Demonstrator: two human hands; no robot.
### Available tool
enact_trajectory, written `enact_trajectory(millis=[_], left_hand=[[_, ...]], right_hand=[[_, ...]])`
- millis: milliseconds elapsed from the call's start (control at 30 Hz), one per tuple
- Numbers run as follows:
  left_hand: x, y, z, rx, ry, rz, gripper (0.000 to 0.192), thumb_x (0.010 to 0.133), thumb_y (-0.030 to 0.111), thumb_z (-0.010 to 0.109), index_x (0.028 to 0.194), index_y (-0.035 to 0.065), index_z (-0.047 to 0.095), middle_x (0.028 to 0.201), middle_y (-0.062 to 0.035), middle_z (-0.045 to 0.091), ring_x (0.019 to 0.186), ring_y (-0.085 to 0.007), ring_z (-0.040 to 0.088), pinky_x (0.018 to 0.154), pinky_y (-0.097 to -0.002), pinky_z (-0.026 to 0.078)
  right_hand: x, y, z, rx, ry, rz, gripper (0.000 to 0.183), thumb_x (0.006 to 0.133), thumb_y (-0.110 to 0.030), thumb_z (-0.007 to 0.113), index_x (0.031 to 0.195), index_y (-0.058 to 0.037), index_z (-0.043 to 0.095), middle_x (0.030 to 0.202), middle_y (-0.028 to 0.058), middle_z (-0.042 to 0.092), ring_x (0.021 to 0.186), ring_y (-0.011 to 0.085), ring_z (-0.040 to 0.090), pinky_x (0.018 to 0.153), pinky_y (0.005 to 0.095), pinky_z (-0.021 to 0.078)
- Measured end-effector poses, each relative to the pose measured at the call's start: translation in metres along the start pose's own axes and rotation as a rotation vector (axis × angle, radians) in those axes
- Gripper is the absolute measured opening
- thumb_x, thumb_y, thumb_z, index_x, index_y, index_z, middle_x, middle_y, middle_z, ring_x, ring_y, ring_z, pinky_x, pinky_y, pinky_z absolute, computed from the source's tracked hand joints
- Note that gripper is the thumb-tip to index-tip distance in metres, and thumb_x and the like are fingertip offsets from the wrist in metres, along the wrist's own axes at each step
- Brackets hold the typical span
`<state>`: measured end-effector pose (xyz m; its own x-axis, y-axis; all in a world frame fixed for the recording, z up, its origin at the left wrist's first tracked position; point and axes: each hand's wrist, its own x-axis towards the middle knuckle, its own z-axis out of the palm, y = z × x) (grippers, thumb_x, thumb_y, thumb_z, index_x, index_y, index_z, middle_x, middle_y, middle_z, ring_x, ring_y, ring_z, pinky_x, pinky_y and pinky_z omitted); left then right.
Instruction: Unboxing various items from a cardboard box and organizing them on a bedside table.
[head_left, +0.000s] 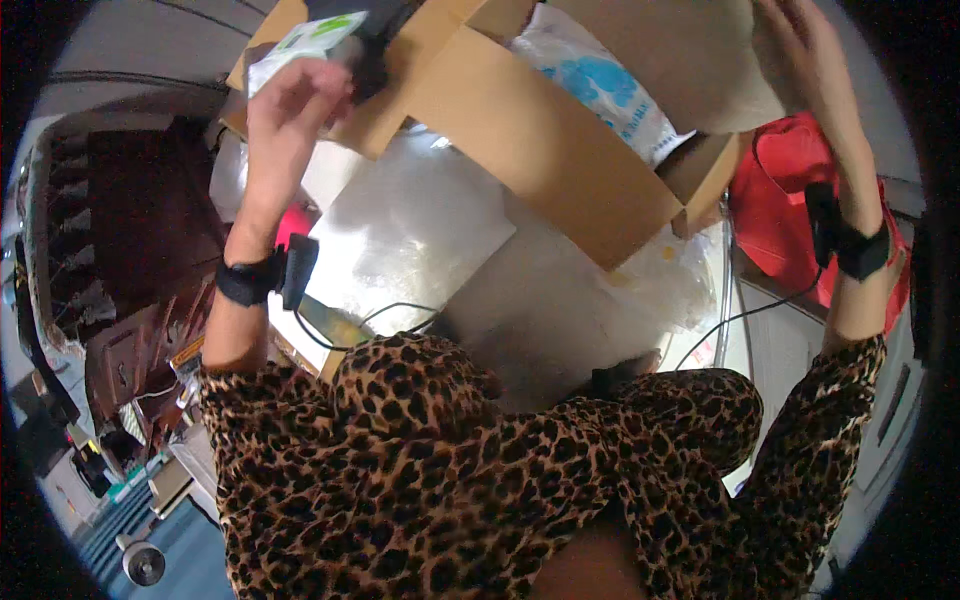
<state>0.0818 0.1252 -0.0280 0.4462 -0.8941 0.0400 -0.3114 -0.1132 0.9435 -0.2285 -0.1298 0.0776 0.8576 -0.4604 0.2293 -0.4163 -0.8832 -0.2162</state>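
My left hand (296, 101) is up at the upper left with its fingers curled, and blur hides whether they grip anything. Just beyond its knuckles is a white packet with green print (311, 41), beside a dark item (371, 64). An opened cardboard box (532, 127) spans the top middle, its flaps spread. Inside it lies a white plastic bag with blue print (600, 82). My right hand (806, 37) is at the top right, along the outer side of a greyish-brown panel (697, 60). The frame's edge cuts off its fingertips, so its grip is unclear.
Clear plastic sheeting (412, 225) covers the surface before me. A red bag (784, 195) sits right of the box, by my right forearm. Black wristbands (251, 279) trail thin cables (757, 311) near my lap. Dark wooden furniture (142, 217) stands at left.
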Motion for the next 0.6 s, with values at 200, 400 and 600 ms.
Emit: enact_trajectory(millis=[200, 400, 600], left_hand=[[-0.078, -0.065, -0.074, -0.157, -0.389, -0.517, 0.024, 0.079, 0.004, 0.052, 0.103, 0.0040, 0.055, 0.081, -0.0013, 0.056, 0.073, -0.0089, 0.054, 0.063, -0.0217, 0.045], [-0.108, -0.172, -0.039, 0.259, -0.302, -0.517, 0.062, 0.073, 0.036, 0.069, 0.117, -0.0002, 0.043, 0.099, -0.0103, 0.054, 0.092, -0.0201, 0.053, 0.075, -0.0291, 0.045], [-0.134, -0.186, 0.028, 0.581, -0.720, -0.416, 0.096, 0.058, 0.022, 0.079, 0.130, 0.0009, 0.020, 0.114, -0.0202, 0.047, 0.100, -0.0308, 0.049, 0.086, -0.0364, 0.041]], right_hand=[[0.020, 0.048, 0.130, -0.118, -0.307, 0.054, 0.041, 0.082, -0.023, 0.056, 0.118, -0.0054, 0.047, 0.097, 0.0178, 0.057, 0.089, 0.0268, 0.056, 0.076, 0.0344, 0.0423], [-0.018, 0.032, 0.142, -0.163, 0.152, -0.048, 0.055, 0.077, -0.010, 0.058, 0.127, -0.0125, 0.035, 0.127, 0.0162, 0.039, 0.110, 0.0379, 0.042, 0.091, 0.0421, 0.0377], [-0.047, -0.040, 0.119, 0.100, -0.019, -0.105, 0.049, 0.075, -0.001, 0.054, 0.121, -0.0120, 0.041, 0.127, 0.0120, 0.035, 0.117, 0.0312, 0.035, 0.098, 0.0383, 0.0296]])
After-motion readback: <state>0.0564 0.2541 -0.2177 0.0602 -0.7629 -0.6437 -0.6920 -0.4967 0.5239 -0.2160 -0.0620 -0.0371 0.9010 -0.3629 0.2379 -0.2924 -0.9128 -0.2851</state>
